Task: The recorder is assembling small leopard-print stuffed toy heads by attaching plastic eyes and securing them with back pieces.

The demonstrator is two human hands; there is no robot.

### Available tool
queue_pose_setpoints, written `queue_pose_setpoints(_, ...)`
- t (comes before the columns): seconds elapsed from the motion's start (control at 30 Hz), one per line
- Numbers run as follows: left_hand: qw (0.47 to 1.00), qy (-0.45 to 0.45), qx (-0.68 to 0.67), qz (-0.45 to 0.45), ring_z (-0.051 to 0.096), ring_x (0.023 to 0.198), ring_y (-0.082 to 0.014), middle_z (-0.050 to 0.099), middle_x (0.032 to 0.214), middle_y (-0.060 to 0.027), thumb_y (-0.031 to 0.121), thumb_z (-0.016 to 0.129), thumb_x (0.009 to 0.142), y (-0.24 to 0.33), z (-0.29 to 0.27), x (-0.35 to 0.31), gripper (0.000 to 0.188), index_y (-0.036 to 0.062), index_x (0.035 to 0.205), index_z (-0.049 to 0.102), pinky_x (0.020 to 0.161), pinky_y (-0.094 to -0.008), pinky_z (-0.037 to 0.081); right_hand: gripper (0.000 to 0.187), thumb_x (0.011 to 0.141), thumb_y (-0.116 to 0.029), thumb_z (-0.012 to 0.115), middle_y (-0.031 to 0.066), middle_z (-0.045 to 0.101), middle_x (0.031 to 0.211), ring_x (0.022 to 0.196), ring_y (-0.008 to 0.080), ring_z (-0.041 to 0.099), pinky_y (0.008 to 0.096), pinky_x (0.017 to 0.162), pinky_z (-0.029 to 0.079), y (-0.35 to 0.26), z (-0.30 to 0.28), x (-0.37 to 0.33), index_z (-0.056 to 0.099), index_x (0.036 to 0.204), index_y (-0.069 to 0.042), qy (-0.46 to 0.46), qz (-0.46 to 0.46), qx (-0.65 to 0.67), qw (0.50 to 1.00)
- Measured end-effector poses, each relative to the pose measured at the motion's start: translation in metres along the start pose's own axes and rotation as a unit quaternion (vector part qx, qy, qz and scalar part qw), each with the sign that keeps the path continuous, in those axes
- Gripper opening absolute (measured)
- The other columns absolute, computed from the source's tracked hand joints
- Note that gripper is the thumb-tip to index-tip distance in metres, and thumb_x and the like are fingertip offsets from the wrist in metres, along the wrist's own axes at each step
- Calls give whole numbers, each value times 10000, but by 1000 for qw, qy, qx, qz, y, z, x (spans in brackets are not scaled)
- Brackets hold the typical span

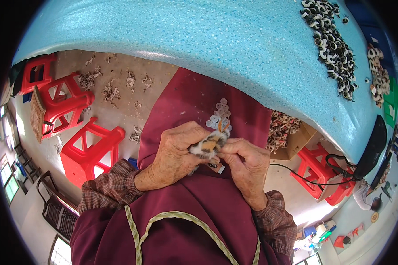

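Speckled blue table (185, 39) (plastic rings (331, 44) heaped), red stools (90, 150) below.

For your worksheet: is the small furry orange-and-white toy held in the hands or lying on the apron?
Held: the small furry orange-and-white toy sits pinched between left hand and right hand.

A heap of black-and-white rings (331, 44) is seen by the far right edge of the blue surface (208, 39); red plastic stools (90, 148) and fluff scraps (110, 92) are scattered on the floor (119, 115); a cardboard box (296, 141) is set under the surface's near edge.
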State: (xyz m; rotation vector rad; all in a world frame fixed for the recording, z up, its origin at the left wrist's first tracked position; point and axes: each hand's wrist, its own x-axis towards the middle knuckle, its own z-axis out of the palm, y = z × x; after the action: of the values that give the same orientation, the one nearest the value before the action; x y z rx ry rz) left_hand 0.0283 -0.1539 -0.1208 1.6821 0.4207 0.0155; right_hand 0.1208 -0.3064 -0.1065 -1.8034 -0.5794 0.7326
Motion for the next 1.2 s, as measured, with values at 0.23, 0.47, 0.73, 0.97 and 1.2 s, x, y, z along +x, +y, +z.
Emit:
queue_pose_setpoints(0.23,997,-49,-42,-37,582,737,-178,575,800,-58,52,786,645,-1,-6,-7,351,33,967,648,642,-282,465,191,734,102,624,111,650,826,737,207,641,265,648,510,0,-14,0,644,900,10,-74,-46,-24,996)
queue_pose_setpoints(0.47,990,-100,-93,48,599,763,-212,585,842,-74,-51,668,710,2,-5,-16,286,24,984,626,666,-289,482,303,746,35,680,113,604,1107,892,150,609,252,723,522,19,-22,15,645,1046,9,-204,49,215,954)
queue_pose_setpoints(0.73,984,-23,2,178,633,699,-226,616,791,-89,-1,699,680,3,-14,-26,209,11,884,653,606,-320,506,135,711,-7,736,69,633,801,711,139,621,253,603,509,12,-2,-8,630,795,-5,-141,-23,200,969)
queue_pose_setpoints(0.97,977,3,-50,208,634,677,-220,629,778,-80,47,741,654,-4,-18,-32,225,6,860,662,584,-316,506,106,676,50,706,78,621,701,649,209,625,282,582,493,-11,4,-13,644,732,-15,-149,-72,157,974)
queue_pose_setpoints(1.2,986,-59,-62,144,630,671,-187,621,784,-69,4,716,654,-7,-23,-41,197,26,845,674,579,-280,499,95,748,-9,640,117,639,747,684,251,641,319,626,509,45,-9,32,648,840,-33,-111,20,-97,989)
